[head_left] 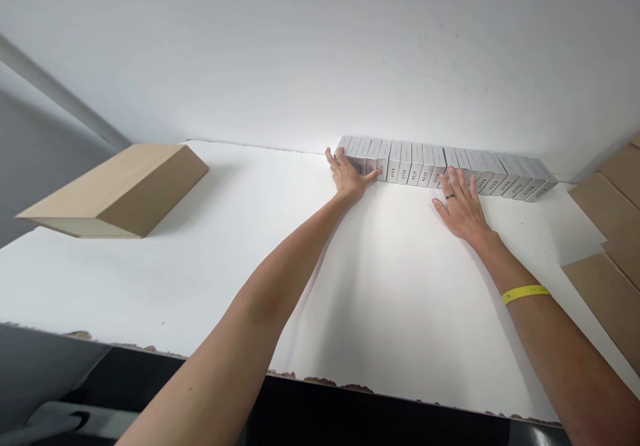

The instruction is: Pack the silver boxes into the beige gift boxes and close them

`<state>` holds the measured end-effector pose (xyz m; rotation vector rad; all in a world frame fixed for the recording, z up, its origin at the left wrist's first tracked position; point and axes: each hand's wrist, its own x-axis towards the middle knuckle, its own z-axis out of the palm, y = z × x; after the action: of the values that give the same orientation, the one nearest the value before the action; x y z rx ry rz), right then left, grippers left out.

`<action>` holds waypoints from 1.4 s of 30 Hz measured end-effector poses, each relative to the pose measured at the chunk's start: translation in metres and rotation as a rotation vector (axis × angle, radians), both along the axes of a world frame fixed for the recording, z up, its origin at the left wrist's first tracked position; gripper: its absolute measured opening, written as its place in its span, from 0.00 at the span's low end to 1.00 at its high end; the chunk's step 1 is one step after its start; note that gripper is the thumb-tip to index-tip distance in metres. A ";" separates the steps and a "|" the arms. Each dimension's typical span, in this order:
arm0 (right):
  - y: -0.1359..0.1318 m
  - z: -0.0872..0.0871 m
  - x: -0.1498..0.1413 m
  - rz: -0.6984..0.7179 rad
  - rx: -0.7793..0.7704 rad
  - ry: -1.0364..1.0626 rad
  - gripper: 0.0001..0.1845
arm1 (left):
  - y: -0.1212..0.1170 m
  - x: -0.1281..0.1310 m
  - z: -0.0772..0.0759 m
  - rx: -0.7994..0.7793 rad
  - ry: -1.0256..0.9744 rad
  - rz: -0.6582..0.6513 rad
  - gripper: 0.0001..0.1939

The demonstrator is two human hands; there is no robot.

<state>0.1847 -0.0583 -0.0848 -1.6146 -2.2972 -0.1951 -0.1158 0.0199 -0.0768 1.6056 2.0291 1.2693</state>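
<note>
Along the wall at the back of the table stands a row of several small white boxes (417, 163), pressed side by side, with dark handwritten-looking marks on their front faces. My left hand (349, 174) is at the row's left end, fingers spread, the fingertips on the end box and the thumb across the fronts. Farther right, my right hand (463, 206) lies with its fingers stretched out against the box fronts. It wears a dark ring, and a yellow band (526, 293) circles that wrist. Neither hand has a box lifted.
A brown cardboard carton (150, 179) lies tilted-looking on the left of the white table (240, 233). Brown cardboard pieces (607, 279) are stacked at the right edge. The table's front edge is chipped, and a white wall (300, 53) rises behind.
</note>
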 end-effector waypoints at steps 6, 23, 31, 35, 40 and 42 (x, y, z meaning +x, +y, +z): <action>-0.013 -0.004 0.005 -0.051 0.048 0.083 0.36 | -0.005 -0.002 0.002 0.003 0.009 0.063 0.55; -0.012 -0.011 0.003 -0.114 0.016 0.238 0.35 | 0.005 0.000 0.005 -0.001 -0.027 0.149 0.57; -0.012 -0.010 0.006 -0.135 -0.024 0.283 0.35 | 0.007 0.016 0.002 -0.002 -0.027 0.068 0.55; -0.009 -0.011 0.007 -0.161 -0.028 0.280 0.34 | 0.002 0.011 0.004 0.014 -0.049 0.021 0.55; -0.008 -0.011 0.007 -0.183 -0.057 0.271 0.34 | -0.035 -0.014 0.007 0.034 -0.094 -0.132 0.54; -0.010 -0.010 0.007 -0.191 -0.077 0.277 0.34 | -0.064 -0.032 0.006 0.035 -0.106 -0.225 0.54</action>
<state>0.1919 -0.0679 -0.0946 -1.7751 -1.9670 0.0712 -0.1479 -0.0445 -0.0711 1.6888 1.7187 1.2832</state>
